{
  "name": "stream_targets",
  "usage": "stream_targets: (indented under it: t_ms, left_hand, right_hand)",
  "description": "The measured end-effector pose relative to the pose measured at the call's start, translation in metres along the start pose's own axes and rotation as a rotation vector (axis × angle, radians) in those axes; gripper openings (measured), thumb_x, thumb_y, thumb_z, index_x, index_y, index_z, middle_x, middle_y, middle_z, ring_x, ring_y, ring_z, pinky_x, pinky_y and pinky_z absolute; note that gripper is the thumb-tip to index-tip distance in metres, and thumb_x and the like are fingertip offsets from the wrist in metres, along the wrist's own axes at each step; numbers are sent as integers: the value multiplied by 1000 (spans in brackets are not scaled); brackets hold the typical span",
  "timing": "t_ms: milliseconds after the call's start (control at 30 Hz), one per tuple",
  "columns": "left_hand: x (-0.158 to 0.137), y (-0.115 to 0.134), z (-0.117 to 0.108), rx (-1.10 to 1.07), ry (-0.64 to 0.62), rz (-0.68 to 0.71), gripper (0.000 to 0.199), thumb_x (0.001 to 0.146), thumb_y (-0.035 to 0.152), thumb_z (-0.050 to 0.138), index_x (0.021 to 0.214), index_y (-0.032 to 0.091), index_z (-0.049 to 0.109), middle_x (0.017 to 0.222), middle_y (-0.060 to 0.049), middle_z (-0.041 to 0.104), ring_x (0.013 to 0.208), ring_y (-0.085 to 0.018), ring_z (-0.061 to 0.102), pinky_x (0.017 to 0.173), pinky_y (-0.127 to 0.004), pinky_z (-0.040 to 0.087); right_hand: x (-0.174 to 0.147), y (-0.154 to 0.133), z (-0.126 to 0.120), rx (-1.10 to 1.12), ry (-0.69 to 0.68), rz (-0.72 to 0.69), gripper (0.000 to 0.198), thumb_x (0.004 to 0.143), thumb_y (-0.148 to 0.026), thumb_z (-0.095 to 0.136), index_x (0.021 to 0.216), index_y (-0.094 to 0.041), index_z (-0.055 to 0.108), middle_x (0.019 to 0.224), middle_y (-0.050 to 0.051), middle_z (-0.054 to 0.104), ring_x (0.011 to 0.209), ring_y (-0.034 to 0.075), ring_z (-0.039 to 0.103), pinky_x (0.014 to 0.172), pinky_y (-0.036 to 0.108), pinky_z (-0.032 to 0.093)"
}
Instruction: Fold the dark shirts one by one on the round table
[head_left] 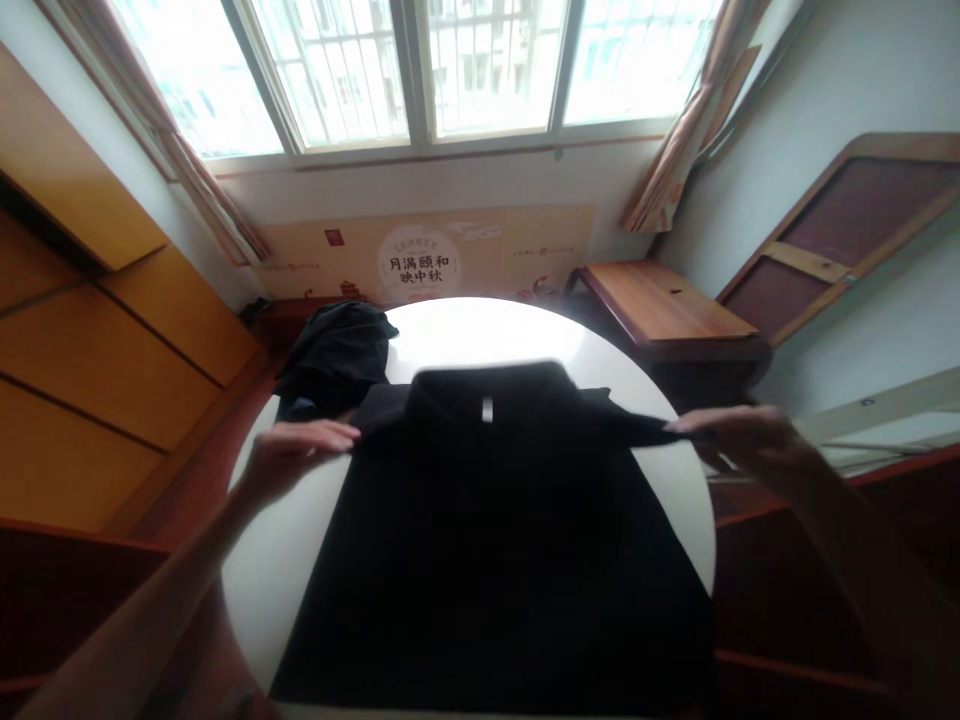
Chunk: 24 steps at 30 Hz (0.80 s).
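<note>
A black collared shirt (495, 560) is spread over the round white table (259, 560), its collar toward the window and a small white tag inside the neck. On the left, my left hand (296, 455) pinches the cloth near the shoulder. My right hand (742, 435) grips the opposite side, drawing that part of the shirt out taut past the table's right side. Both hands are slightly blurred. The shirt's lower end runs to the near edge of the table.
A heap of dark clothes (334, 350) lies at the table's far left edge. Beyond the table on the right is a wooden stool-like stand (667, 300), with a framed panel (847, 240) leaning on the wall. Yellow cabinets (97, 400) line the left side.
</note>
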<state>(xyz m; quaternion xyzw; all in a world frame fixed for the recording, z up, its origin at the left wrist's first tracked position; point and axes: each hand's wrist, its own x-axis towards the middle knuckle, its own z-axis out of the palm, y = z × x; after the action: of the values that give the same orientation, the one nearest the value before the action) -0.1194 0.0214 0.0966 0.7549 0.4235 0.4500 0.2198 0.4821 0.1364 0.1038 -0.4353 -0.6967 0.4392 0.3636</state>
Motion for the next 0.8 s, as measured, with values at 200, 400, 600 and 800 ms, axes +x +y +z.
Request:
stream_targets:
  t_ms: [200,400,600,800]
  left_hand:
    - [-98,22,19,96,-433,40,19,95,20,59,98,24,78,97,-9,77,108,-24,69,99,-47,54]
    - [-90,29,18,157,-377,70,16,93,21,62,95,21,77,94,-9,77,100,-22,72,95,-40,57]
    - [-96,38,12,117,-320,66,13,92,22,65,97,20,76,94,-9,77,96,-20,73,89,-35,59]
    - [-84,25,7,152,-364,-103,22,90,35,66,97,16,76,90,-9,76,82,-20,74,75,-28,59]
  right_hand:
    - [-85,27,20,-8,-525,69,29,90,-47,61,101,-29,81,112,15,73,102,32,71,89,38,55]
    - [-88,17,27,-64,-428,23,33,85,-53,65,96,-27,82,109,16,74,101,32,71,91,40,54]
    - [-99,8,21,-49,-474,53,33,85,-51,67,98,-25,82,115,16,72,105,32,70,89,39,55]
    - [-73,6,20,-100,-250,125,41,84,-53,65,99,-18,79,108,17,73,66,20,67,63,32,57]
